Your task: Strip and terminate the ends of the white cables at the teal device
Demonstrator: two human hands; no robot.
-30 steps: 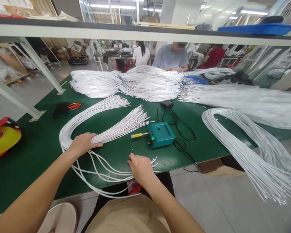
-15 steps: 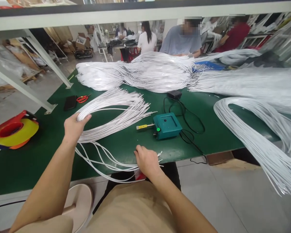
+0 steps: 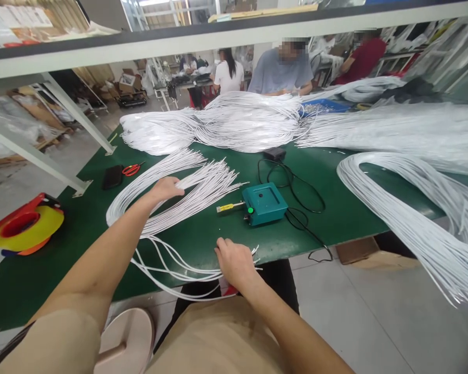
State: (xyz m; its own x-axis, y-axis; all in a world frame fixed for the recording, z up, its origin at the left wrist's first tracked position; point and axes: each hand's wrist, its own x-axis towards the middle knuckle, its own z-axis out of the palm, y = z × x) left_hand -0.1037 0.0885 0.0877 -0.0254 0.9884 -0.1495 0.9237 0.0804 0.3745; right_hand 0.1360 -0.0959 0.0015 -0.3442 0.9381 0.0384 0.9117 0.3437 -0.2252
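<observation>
A looped bundle of thin white cables (image 3: 197, 203) lies on the green table, its cut ends fanned out to the right. My left hand (image 3: 167, 188) reaches over the loop and is closed around some of its inner cables. Close to the table's front edge, my right hand (image 3: 236, 264) is closed on the end portion of several white cables (image 3: 175, 266) that curve away from the bundle; their tips stick out past the hand. Right of the bundle sits a teal device (image 3: 264, 203) with a yellow-labelled metal piece (image 3: 230, 207) on its left side.
Larger heaps of white cable (image 3: 249, 122) stretch along the back, and another bent bundle (image 3: 398, 208) hangs off the right edge. Red-handled scissors (image 3: 131, 170), a dark phone-like object (image 3: 113, 177) and a tape dispenser (image 3: 25, 223) are at left. A black cord (image 3: 315, 208) trails from the device.
My left hand has moved right from the bundle's left bend to its inner cables. The right hand keeps its grip in about the same place. The view has tilted slightly.
</observation>
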